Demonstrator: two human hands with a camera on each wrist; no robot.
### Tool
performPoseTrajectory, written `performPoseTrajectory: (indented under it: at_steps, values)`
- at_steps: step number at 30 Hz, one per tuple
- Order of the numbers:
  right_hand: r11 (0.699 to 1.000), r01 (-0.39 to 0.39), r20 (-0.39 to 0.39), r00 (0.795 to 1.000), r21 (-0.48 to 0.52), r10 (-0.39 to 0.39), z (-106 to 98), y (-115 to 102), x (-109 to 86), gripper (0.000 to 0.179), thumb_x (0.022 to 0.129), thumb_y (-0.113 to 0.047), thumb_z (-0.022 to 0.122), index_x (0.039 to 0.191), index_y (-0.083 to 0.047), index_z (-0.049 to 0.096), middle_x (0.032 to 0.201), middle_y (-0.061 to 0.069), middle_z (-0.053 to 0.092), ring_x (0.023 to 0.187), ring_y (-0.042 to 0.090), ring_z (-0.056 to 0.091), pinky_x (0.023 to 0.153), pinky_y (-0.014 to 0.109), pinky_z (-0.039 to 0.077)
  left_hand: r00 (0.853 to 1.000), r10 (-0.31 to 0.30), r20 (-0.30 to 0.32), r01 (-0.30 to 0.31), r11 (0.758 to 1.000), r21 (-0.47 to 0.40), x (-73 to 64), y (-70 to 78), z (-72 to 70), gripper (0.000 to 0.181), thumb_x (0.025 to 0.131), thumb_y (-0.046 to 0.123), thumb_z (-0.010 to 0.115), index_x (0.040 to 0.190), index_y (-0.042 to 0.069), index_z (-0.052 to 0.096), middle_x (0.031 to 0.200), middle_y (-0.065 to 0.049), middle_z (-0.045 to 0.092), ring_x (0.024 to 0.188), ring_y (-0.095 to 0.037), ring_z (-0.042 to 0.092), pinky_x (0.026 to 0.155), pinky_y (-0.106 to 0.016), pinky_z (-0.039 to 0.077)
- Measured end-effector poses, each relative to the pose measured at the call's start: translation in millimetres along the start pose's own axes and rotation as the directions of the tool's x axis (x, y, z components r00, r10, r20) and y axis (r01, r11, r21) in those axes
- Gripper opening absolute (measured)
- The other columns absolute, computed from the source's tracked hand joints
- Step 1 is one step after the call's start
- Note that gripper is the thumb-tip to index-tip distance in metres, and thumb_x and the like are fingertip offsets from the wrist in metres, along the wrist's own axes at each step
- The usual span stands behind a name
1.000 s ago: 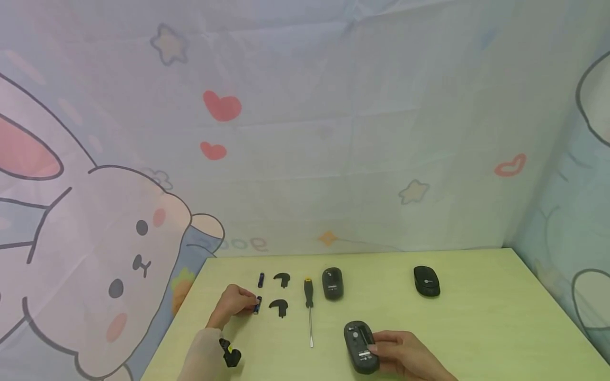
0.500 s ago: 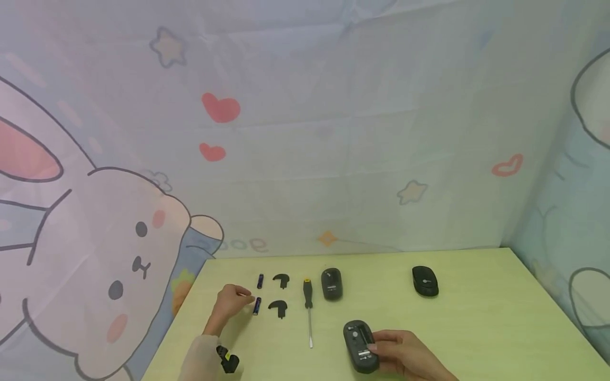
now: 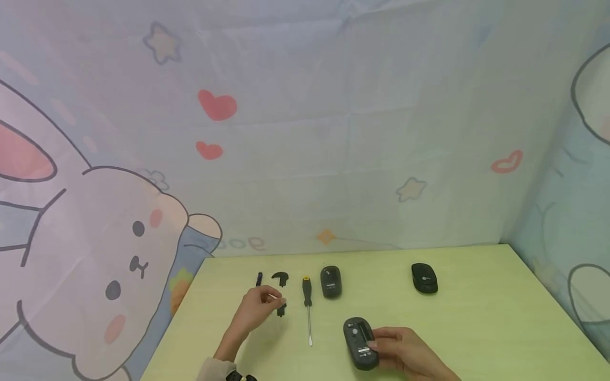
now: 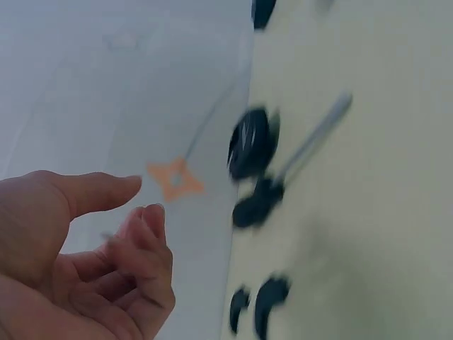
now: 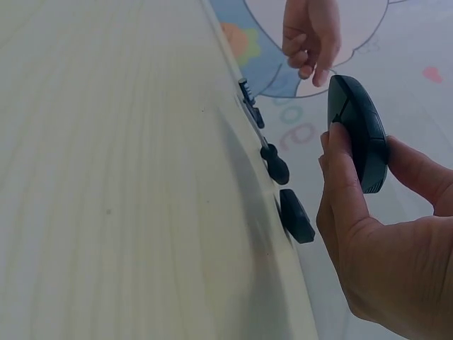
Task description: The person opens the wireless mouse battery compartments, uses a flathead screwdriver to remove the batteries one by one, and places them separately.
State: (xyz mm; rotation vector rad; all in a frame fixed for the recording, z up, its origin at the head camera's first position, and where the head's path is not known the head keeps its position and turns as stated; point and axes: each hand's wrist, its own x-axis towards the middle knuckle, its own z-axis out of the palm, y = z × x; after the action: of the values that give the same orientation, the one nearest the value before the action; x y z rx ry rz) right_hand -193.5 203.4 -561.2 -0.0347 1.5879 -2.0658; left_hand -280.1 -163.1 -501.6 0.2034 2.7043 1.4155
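Pale bench [image 3: 457,328], cartoon backdrop [image 3: 305,132] behind. Right hand [image 3: 405,352] grips upturned mouse [image 3: 359,346]. Left hand [image 3: 257,308], thumb parted from loosely bent fingers, partly hides black piece [image 3: 281,310]; battery [image 3: 259,279] just beyond, screwdriver [image 3: 307,301] right of it.

Mice [image 3: 331,281], screwdriver [image 3: 307,293], battery [image 3: 259,279], hooked pieces [image 3: 283,277] occupy the table [image 3: 467,328].

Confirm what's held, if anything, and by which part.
Right hand holds an upturned computer mouse by its right-hand edge in the head view. Left hand: can't tell.
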Motion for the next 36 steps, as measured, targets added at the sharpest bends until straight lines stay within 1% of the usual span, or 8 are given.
performPoseTrajectory:
  at_steps: [4,9,12,14,16,19,26,36]
  values:
    - [1.000,0.002,-0.002,1.000,-0.013,-0.002,-3,0,1.3,0.067,0.098,-0.014,0.073,0.147,0.021,0.043,0.130,0.018,0.071,0.112,0.022,0.074,0.100,0.039,0.063,0.989,0.034,0.146,-0.011,0.988,-0.153,-11.7,10.0,30.2,0.028,0.100,0.025,0.072,0.111,0.000,0.073,0.098,-0.018,0.075,0.081,-0.020,0.070,0.067,-0.028,0.061]
    - [1.000,0.005,0.001,1.000,-0.029,-0.005,-5,2,2.2,0.068,0.099,-0.015,0.072,0.147,0.022,0.041,0.132,0.020,0.070,0.113,0.022,0.073,0.101,0.039,0.063,0.963,0.026,0.267,0.060,0.950,-0.308,-25.0,17.4,69.1,0.031,0.102,0.022,0.069,0.117,-0.005,0.072,0.106,-0.023,0.075,0.087,-0.023,0.077,0.078,-0.038,0.068]
    - [1.000,0.021,0.000,1.000,-0.013,-0.021,-6,3,2.1,0.067,0.100,-0.014,0.071,0.147,0.023,0.041,0.132,0.020,0.069,0.114,0.022,0.073,0.101,0.039,0.063,0.953,-0.010,0.304,0.135,0.909,-0.394,-29.2,24.1,94.4,0.033,0.102,0.020,0.069,0.121,-0.007,0.070,0.106,-0.022,0.076,0.089,-0.025,0.078,0.079,-0.039,0.069]
    - [0.999,0.039,-0.005,0.999,-0.007,-0.039,-7,2,2.1,0.067,0.100,-0.015,0.071,0.147,0.023,0.041,0.133,0.020,0.069,0.114,0.021,0.073,0.100,0.039,0.063,0.945,-0.032,0.325,0.186,0.871,-0.454,-31.7,30.8,110.6,0.035,0.103,0.020,0.068,0.125,-0.007,0.068,0.106,-0.020,0.077,0.091,-0.025,0.079,0.080,-0.038,0.069]
    - [0.999,0.052,-0.016,0.998,-0.001,-0.052,-9,1,2.1,0.066,0.101,-0.015,0.070,0.147,0.022,0.040,0.133,0.019,0.069,0.114,0.021,0.073,0.100,0.038,0.064,0.944,-0.046,0.326,0.216,0.834,-0.508,-33.7,37.2,124.7,0.037,0.103,0.020,0.068,0.127,-0.007,0.067,0.107,-0.017,0.078,0.093,-0.025,0.079,0.081,-0.039,0.069]
    - [0.998,0.066,-0.034,0.997,-0.017,-0.066,-12,1,1.8,0.068,0.101,-0.018,0.070,0.148,0.022,0.039,0.135,0.020,0.068,0.116,0.022,0.073,0.100,0.039,0.063,0.949,-0.067,0.310,0.234,0.805,-0.545,-36.3,44.3,139.0,0.039,0.102,0.020,0.069,0.130,-0.006,0.066,0.107,-0.014,0.078,0.093,-0.022,0.079,0.082,-0.037,0.069]
    - [0.995,0.079,-0.096,0.992,-0.053,-0.084,-19,-3,-0.6,0.070,0.100,-0.020,0.073,0.149,0.019,0.042,0.137,0.020,0.068,0.116,0.021,0.073,0.100,0.038,0.064,0.969,-0.042,0.242,0.175,0.809,-0.561,-29.2,52.6,154.1,0.038,0.093,0.011,0.075,0.127,-0.004,0.069,0.105,-0.013,0.073,0.086,-0.015,0.077,0.081,-0.036,0.069]
    - [0.989,0.071,-0.234,0.967,-0.126,-0.100,-37,-14,21.1,0.070,0.096,-0.021,0.078,0.146,0.018,0.047,0.125,0.015,0.074,0.106,0.020,0.077,0.095,0.037,0.065,0.985,0.011,0.172,0.077,0.863,-0.499,7.1,59.9,164.1,0.037,0.092,0.010,0.076,0.126,-0.005,0.071,0.104,-0.014,0.073,0.083,-0.014,0.075,0.080,-0.036,0.069]
